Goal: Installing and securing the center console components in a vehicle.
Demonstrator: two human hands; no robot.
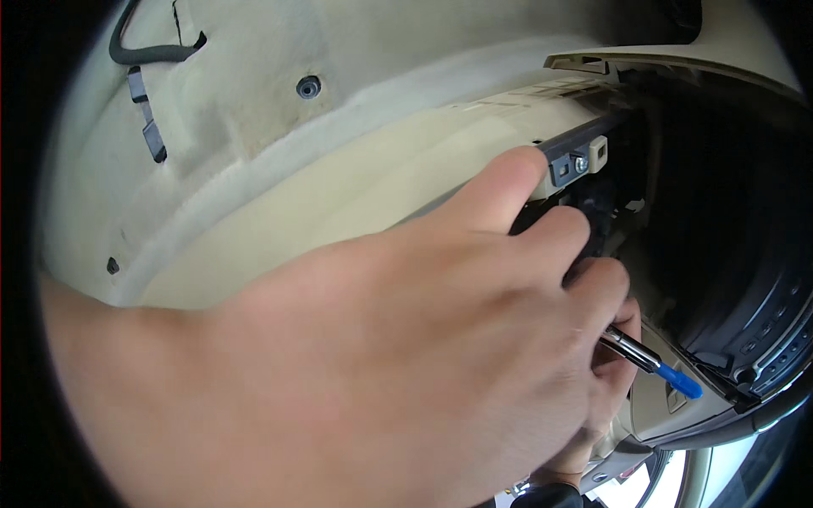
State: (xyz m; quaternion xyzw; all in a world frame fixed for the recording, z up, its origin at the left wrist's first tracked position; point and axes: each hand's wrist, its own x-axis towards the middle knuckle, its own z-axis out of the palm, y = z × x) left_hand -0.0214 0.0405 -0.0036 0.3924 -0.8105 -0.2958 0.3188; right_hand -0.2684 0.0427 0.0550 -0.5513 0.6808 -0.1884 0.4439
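Note:
My left hand (406,339) fills the middle of the view, back toward me, its arm coming in from the left edge. Its fingers are bent, the uppermost digit resting at the edge of a cream body panel (373,182). From under its lower knuckles sticks a slim silver and black tool (631,349) with a blue end, slanting down to the right. Its other end is hidden. Behind lies my right hand (605,415), mostly covered, its visible fingers curled close to the tool; what they grip is hidden. A black sleeve shows at its wrist.
Beyond my fingers, a bracket (567,169) with a screw sits at the panel edge. A dark cavity opens at right, with a black part (771,339) inside. Pale lining (229,93) at upper left carries a round fastener (308,86) and a black hose (157,54).

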